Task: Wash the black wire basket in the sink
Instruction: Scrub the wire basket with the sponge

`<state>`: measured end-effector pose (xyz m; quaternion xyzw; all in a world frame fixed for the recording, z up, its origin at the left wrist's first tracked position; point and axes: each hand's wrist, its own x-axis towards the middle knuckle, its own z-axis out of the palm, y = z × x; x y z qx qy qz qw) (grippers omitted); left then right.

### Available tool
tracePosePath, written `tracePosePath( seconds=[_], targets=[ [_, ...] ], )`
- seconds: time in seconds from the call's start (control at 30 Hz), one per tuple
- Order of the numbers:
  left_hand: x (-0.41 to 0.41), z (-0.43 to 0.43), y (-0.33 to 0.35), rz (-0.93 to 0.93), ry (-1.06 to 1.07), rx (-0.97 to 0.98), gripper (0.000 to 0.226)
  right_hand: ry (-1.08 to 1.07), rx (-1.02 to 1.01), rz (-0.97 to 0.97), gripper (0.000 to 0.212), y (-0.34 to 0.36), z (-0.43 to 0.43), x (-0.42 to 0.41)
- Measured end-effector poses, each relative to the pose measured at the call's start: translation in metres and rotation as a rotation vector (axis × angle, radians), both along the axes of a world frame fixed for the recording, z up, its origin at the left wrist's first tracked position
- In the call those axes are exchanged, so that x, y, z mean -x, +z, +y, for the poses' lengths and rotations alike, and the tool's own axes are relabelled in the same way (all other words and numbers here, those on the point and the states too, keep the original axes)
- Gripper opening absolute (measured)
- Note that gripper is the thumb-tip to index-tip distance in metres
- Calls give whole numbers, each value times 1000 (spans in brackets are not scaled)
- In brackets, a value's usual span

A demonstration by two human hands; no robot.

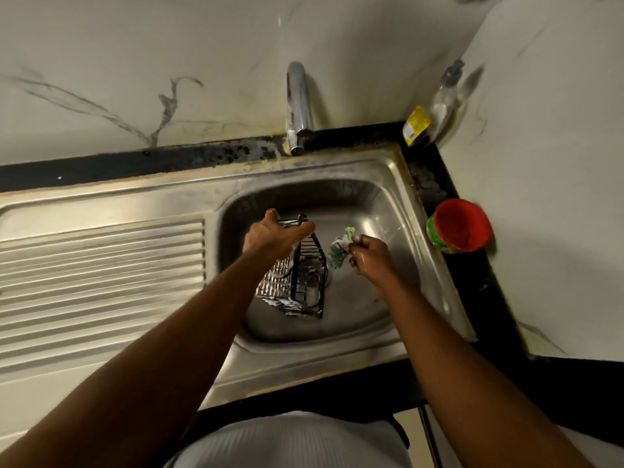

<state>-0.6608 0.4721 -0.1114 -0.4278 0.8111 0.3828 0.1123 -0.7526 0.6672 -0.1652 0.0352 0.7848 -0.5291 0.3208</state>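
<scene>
The black wire basket [299,285] stands tilted on end in the steel sink bowl [381,298], with soap foam on its wires. My left hand [273,236] grips its upper rim from above. To the right, my right hand [369,256] pinches a green and white soapy scrubber [341,246], held just beside the basket and not touching it. The drain lies behind the basket's mesh.
A chrome tap [299,106] stands at the back of the sink; no water runs. A ribbed steel drainboard [101,282] stretches left. A red and green tub [459,226] sits on the black counter at right. A clear bottle [445,96] and a yellow packet [416,125] stand in the corner.
</scene>
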Motion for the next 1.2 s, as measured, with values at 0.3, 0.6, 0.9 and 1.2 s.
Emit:
tracePosePath(
  seconds=[0.3,0.6,0.9,1.2],
  targets=[
    [-8,1,4,260,104,-168,56,-100,-3,311,5,57,43,31],
    [17,27,3,477,232,-441,35,-255,-530,494,34,111,108,87],
    [19,24,-3,511,228,-586,51,-95,-839,558,28,106,123,97],
    [-1,15,-18,475,277,-613,36,8,-495,773,19,95,61,93]
  ],
)
